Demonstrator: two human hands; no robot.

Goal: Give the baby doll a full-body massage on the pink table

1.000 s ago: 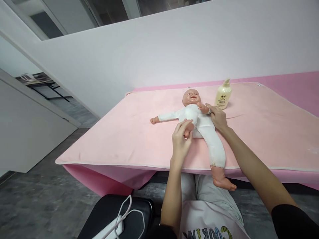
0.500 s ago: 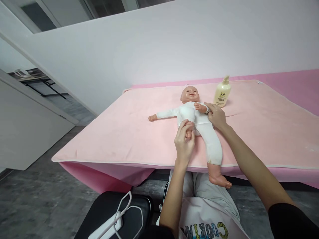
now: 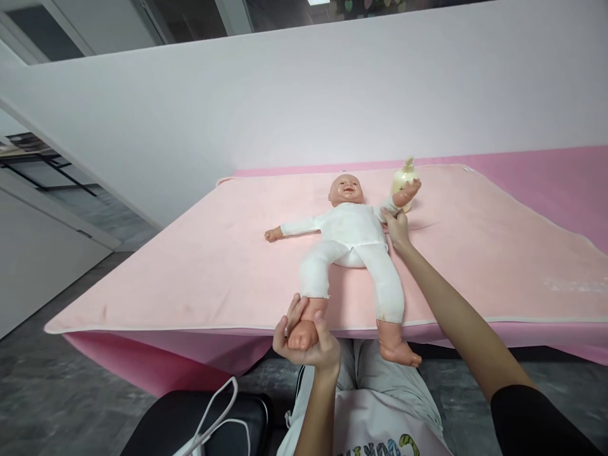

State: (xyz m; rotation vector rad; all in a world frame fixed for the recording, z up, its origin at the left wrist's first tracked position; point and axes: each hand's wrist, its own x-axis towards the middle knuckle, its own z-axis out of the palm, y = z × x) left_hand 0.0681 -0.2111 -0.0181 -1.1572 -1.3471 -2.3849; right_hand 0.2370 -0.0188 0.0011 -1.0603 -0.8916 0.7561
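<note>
A baby doll (image 3: 354, 225) in a white suit lies on its back on a pink cloth (image 3: 228, 253), its head toward the wall. My left hand (image 3: 308, 342) is wrapped round the doll's foot on the left, near the table's front edge. The fingers of my right hand (image 3: 396, 228) hold the doll's arm on the right, which is raised, its hand in front of a cream pump bottle (image 3: 399, 178). That bottle is partly hidden. The doll's other arm lies stretched out to the left, and its other foot hangs over the front edge.
A white wall (image 3: 304, 95) stands behind the table. Below the front edge, on the left, is a black seat (image 3: 166, 424) with a white cable (image 3: 209, 430) on it. My lap is at the table's front.
My left hand has drawn the doll's bent leg down and straightened it toward the front edge. The doll's right-side arm has swung from its chest outward and up. The view has shifted slightly.
</note>
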